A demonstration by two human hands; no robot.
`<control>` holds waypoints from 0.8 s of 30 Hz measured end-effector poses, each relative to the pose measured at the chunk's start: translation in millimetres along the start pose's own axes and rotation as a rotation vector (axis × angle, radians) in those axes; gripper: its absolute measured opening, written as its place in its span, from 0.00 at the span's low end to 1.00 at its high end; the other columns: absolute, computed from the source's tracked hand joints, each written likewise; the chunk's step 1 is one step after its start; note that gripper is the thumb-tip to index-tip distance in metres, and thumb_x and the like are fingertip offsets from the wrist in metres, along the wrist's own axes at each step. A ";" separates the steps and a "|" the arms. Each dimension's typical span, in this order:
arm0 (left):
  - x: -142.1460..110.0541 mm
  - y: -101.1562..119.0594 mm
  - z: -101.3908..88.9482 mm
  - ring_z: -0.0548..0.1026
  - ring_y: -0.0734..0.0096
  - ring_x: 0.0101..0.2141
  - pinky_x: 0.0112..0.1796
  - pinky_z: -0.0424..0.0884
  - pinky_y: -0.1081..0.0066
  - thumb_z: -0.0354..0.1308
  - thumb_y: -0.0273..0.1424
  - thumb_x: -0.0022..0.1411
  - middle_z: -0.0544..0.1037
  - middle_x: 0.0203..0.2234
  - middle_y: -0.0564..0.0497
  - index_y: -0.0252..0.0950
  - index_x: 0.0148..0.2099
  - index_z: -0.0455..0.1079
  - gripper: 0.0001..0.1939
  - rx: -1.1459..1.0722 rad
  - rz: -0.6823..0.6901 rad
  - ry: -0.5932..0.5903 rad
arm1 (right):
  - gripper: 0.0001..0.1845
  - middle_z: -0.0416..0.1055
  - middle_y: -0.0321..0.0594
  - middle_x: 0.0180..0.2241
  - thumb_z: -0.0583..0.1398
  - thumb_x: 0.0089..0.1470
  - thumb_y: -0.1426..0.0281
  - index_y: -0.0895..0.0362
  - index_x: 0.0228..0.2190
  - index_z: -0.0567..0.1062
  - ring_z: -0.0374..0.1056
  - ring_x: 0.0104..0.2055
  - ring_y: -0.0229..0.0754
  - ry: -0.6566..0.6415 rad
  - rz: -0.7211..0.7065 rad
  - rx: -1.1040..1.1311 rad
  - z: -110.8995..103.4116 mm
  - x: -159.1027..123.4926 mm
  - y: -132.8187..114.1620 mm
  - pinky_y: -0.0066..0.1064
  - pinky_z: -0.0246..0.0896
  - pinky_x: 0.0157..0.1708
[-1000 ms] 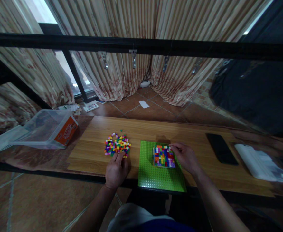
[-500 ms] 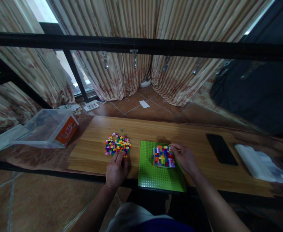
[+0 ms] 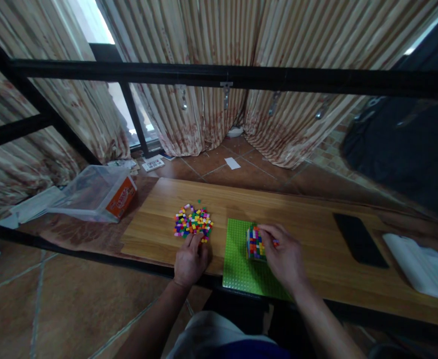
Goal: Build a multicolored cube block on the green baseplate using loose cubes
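A square build of small multicoloured toy bricks (image 3: pixel 254 245) stands on a green studded baseplate (image 3: pixel 237 269). Over its right part reaches my right hand (image 3: pixel 284 252), hiding much of it. The thumb and fingers are closed near its top far edge; whatever they pinch is too small to make out. To the left, a loose pile of small coloured bricks (image 3: pixel 192 220) lies on the wooden board. At its near edge rests my left hand (image 3: pixel 191 259), fingers curled together and touching the bricks. What those fingertips hold, if anything, is hidden.
A clear plastic box (image 3: pixel 91 194) with an orange label lies tipped at the left. Right of the baseplate are a black phone (image 3: pixel 360 240) and a white packet (image 3: pixel 416 264) on the wooden board (image 3: pixel 211 192). A black rail (image 3: pixel 204 75) crosses beyond.
My right hand has moved left across the brick build and covers more of it. My left hand stays at the pile's near edge. The whole view has shifted slightly.
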State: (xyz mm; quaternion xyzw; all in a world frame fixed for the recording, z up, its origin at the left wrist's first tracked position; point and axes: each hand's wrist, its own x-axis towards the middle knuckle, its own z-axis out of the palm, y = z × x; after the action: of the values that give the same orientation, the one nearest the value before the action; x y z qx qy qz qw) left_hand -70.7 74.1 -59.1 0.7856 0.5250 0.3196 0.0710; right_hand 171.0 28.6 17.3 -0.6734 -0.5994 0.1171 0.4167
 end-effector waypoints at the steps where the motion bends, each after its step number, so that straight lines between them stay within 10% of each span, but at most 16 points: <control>1: 0.0 0.3 -0.6 0.77 0.65 0.38 0.39 0.75 0.68 0.51 0.26 0.63 0.76 0.39 0.46 0.37 0.50 0.67 0.13 -0.006 -0.004 -0.005 | 0.13 0.76 0.43 0.39 0.54 0.62 0.65 0.53 0.37 0.78 0.71 0.42 0.45 -0.055 -0.033 0.022 8.0 -2.4 -9.9 0.36 0.65 0.45; 11: -0.7 -1.0 -1.4 0.77 0.64 0.39 0.40 0.76 0.67 0.51 0.24 0.61 0.77 0.40 0.45 0.37 0.51 0.66 0.16 -0.081 0.006 -0.006 | 0.10 0.74 0.41 0.35 0.57 0.56 0.78 0.55 0.34 0.77 0.69 0.42 0.44 -0.375 -0.067 -0.086 100.4 -10.0 -37.9 0.33 0.62 0.45; 24: -1.5 -3.2 0.2 0.78 0.65 0.41 0.43 0.76 0.67 0.53 0.22 0.60 0.78 0.40 0.46 0.37 0.52 0.66 0.17 -0.118 0.046 0.016 | 0.11 0.70 0.40 0.33 0.58 0.57 0.77 0.53 0.28 0.77 0.67 0.40 0.44 -0.317 -0.181 -0.032 122.2 -9.2 -31.7 0.33 0.61 0.42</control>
State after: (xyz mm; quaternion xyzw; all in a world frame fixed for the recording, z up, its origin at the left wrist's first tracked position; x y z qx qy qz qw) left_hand -73.4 74.3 -61.4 0.7892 0.4877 0.3579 0.1057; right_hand 65.8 69.6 -40.0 -0.5964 -0.7173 0.1743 0.3153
